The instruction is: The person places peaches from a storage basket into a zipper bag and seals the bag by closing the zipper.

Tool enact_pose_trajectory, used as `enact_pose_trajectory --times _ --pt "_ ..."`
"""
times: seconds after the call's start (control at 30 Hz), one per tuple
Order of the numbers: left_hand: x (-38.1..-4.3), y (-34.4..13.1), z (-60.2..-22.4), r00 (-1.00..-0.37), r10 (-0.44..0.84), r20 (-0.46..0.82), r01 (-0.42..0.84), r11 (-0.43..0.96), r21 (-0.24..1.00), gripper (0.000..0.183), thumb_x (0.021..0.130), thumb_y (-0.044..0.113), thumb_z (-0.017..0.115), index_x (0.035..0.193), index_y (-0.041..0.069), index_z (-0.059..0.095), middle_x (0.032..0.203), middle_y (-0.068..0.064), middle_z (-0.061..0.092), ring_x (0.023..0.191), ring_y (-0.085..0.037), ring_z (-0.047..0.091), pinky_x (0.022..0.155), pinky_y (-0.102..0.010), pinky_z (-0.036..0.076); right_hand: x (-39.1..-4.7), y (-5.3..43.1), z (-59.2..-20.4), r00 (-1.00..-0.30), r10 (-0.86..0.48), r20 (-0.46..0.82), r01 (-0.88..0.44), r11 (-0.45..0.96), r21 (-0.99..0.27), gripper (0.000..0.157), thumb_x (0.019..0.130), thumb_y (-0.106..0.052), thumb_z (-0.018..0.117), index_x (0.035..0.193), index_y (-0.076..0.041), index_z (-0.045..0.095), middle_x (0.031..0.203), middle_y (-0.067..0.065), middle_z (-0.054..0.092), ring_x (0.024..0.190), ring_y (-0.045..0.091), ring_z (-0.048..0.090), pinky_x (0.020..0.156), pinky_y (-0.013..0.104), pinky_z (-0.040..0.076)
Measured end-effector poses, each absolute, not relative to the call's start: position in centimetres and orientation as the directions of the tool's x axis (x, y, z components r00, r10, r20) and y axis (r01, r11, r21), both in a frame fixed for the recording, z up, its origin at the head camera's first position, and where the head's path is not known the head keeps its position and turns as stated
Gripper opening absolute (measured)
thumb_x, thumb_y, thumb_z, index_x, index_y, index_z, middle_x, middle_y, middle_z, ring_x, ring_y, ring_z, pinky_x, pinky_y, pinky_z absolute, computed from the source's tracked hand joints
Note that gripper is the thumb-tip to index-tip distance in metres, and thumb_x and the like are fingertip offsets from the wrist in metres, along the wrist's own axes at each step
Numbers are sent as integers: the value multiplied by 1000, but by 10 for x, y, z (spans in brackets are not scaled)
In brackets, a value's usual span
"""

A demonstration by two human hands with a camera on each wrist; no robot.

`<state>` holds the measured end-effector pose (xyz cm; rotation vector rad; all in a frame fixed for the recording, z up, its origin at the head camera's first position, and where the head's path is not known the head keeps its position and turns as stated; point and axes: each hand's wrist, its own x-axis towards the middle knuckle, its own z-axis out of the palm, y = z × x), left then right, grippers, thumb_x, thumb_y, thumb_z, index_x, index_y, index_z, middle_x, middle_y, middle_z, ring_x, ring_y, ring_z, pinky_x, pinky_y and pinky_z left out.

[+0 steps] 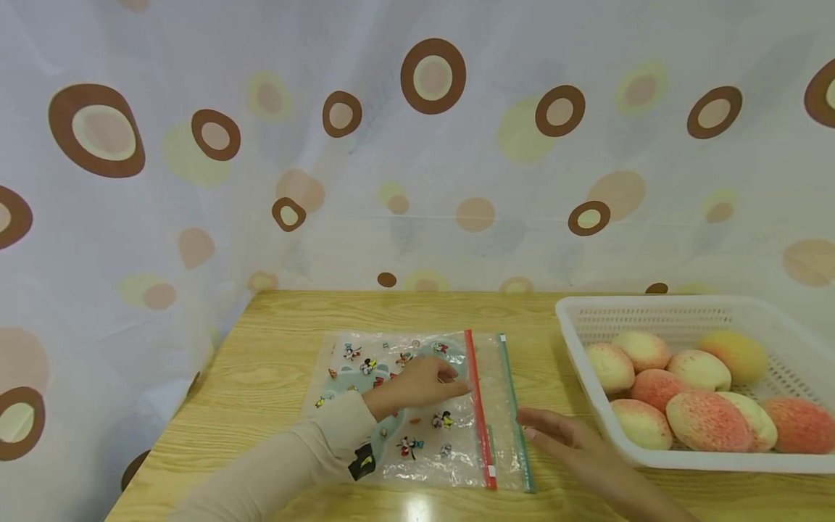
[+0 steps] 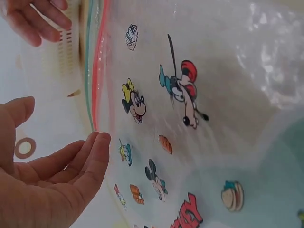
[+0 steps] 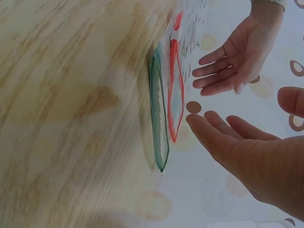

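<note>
We judge the red-edged bag (image 1: 424, 431) to be very light and limp, its clear printed film slick and quick to crease. It seems hard to break, though its layers may cling. Its red strip (image 1: 479, 406) looks the stiffest part, so we would pinch there or by the white slider (image 1: 491, 471) at its near end, where in the right wrist view the mouth gapes slightly. The bag lies flat on the table (image 1: 274, 377), over a green-edged bag (image 1: 500, 406) whose mouth peeks out to its right.

Our left hand (image 1: 417, 382) is above the red-edged bag — fingers loosely extended, thumb apart, gripping nothing; whether it touches the film we cannot tell. Our right hand (image 1: 561, 438) is right of that bag, just beside the green edge, fingers stretched and likewise holding nothing. Farther right of it sits a white basket (image 1: 730, 462) of fruit (image 1: 707, 420).
</note>
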<state>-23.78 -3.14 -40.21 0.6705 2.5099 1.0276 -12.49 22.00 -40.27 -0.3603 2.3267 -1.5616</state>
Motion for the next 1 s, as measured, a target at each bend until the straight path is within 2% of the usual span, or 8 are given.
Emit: enact_pose_trajectory --times 0.03,0.1,0.17,0.23,0.27,0.43,0.7,1.0 --pt "-238 -28 -404 -825 547 -145 280 618 735 45 92 39 63 114 0 67 104 -9 69 90 -18 64 76 -31 54 -125 220 -403 -918 -377 -123 -28 371 -928 52 102 -24 47 141 10 37 141 28 43 128 44 43 99 52 45" --pt "-239 -23 -409 -820 553 -151 279 615 737 38 92 41 63 85 4 70 75 0 65 63 -9 55 58 -24 47 -124 219 -403 -917 -378 -132 -18 369 -929 52 102 -24 46 141 10 37 141 28 43 128 45 42 99 54 44" --pt "-240 -18 -413 -824 548 -147 281 619 733 45 92 42 62 60 11 57 53 5 48 47 -6 36 46 -21 33 -124 219 -402 -915 -380 -137 -14 368 -930 53 102 -24 46 140 10 37 141 29 42 128 45 42 99 55 44" --pt "-241 -13 -415 -834 534 -139 290 638 714 56 92 42 62 49 16 38 45 9 27 43 -5 19 42 -20 21 -124 219 -402 -913 -382 -141 -11 371 -929 53 102 -25 46 140 11 37 141 29 42 128 46 42 98 56 44" --pt "-241 -11 -417 -841 523 -136 292 651 701 61 92 42 62 47 18 29 44 9 19 43 -5 13 41 -20 16 -124 219 -402 -913 -382 -143 -10 371 -929 53 102 -25 46 140 11 37 142 29 42 128 46 42 98 56 44" --pt "-246 0 -423 -877 459 -143 265 710 653 63 91 43 63 44 18 29 42 9 18 40 -5 14 38 -20 16 -124 219 -404 -911 -387 -143 -13 375 -927 53 102 -24 46 141 10 37 142 29 41 128 46 41 98 57 43" --pt "-253 13 -432 -899 419 -128 271 760 590 51 87 46 67 56 16 40 50 6 32 43 -8 33 39 -22 27 -124 220 -406 -903 -396 -166 7 373 -928 53 102 -25 46 141 9 37 143 29 40 129 47 40 98 58 43" --pt "-252 23 -437 -909 406 -92 315 816 484 49 86 44 69 55 15 44 50 5 39 43 -9 36 39 -22 29 -123 220 -406 -898 -405 -174 17 362 -932 53 102 -25 45 141 11 36 143 30 39 129 47 40 99 56 43"
